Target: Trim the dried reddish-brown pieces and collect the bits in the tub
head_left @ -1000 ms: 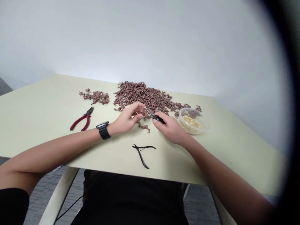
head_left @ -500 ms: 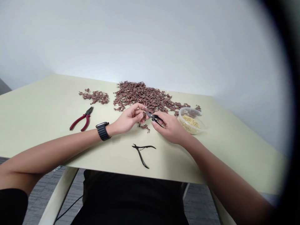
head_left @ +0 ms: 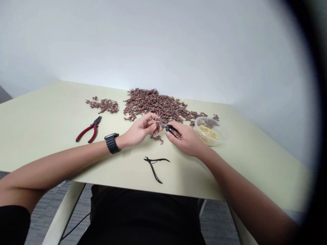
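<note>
My left hand (head_left: pixel 140 129), with a dark watch on its wrist, is closed in a pinch on a small reddish-brown piece (head_left: pixel 157 128); the fingers hide most of it. In my right hand (head_left: pixel 186 137) is a pair of pliers (head_left: pixel 169 128) with black handles. The metal jaws point left and reach my left fingertips, at the small piece. Whether the jaws grip it is too small to tell. Just below the fingertips, another reddish-brown piece (head_left: pixel 158 139) lies on the table. Behind both hands spreads a large pile of similar pieces (head_left: pixel 155 103).
A smaller pile (head_left: pixel 106 105) lies at the back left, with red-handled pliers (head_left: pixel 92 129) in front of it. Black nippers (head_left: pixel 154 166) lie near the table's (head_left: pixel 114 173) front edge. Right of my right hand stands a clear round tub (head_left: pixel 221 140) holding small gold-coloured bits (head_left: pixel 208 132).
Both hands keep almost the same place, with the pliers still at the left fingertips. A little more of the reddish-brown piece shows beside the left thumb.
</note>
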{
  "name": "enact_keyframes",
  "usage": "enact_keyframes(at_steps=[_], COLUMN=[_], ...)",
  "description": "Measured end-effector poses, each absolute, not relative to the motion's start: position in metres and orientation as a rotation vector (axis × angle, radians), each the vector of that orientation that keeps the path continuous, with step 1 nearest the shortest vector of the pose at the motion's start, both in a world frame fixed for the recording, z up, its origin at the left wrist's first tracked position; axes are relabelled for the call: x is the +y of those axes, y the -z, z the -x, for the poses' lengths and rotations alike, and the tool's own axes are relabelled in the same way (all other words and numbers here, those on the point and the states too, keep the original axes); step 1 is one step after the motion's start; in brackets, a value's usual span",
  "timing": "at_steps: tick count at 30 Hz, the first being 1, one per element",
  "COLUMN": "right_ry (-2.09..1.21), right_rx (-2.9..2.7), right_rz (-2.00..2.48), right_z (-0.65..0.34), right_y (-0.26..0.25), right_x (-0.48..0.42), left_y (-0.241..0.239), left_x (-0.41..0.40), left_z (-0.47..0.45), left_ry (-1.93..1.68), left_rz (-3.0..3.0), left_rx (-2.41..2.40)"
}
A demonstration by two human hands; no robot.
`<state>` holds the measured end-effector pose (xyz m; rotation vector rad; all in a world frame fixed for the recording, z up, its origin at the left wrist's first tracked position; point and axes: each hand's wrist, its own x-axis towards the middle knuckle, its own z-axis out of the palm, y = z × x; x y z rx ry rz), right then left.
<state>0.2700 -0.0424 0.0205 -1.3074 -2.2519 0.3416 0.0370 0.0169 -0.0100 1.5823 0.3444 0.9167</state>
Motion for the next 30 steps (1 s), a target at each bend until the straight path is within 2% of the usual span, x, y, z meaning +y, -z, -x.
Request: enact_keyframes(at_steps=[15, 30], right_ry=[-0.384, -0.966], right_rx=[-2.238, -1.888], right_rz=[1.278, 1.223], right_z=[-0.270, -0.257], right_y=[-0.019, -0.010], right_x=[-0.043, -0.047], left_y=[0.008, 0.012], left_x=[0.015, 0.016], left_z=[-0.037, -0.035], left_ry=[-0.912, -1.189], left_rz=[-1.596, -1.967], left_rx=[0.346, 0.596])
